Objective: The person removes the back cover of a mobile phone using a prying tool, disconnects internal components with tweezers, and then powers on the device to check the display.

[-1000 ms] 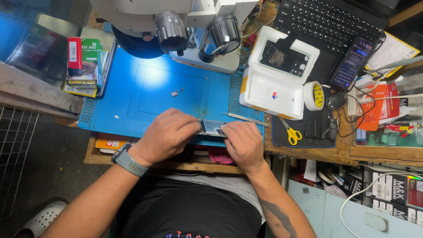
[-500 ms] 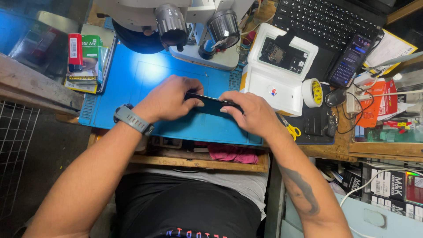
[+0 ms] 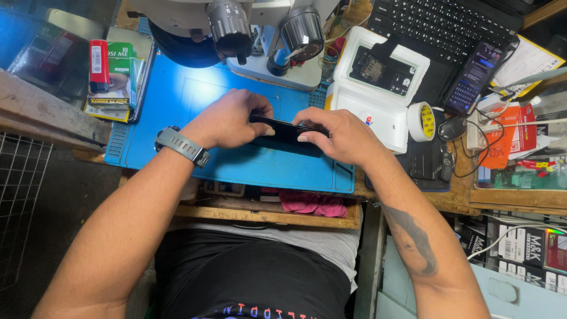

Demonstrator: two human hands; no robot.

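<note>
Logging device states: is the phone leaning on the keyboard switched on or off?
On. The phone resting against the black keyboard shows a lit screen with coloured content.

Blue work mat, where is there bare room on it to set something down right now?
The blue rubber work mat is bare on its left half, between the stack of small boxes and the left hand, and along its near edge. The middle is taken: both hands, left and right hand, grip the flat black phone. Right of it, the white tray and yellow tape roll crowd in.

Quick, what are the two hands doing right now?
Left hand: closed, grip on the left end of the black phone.
Right hand: closed, grip on the phone's right end, above the blue mat.
</note>
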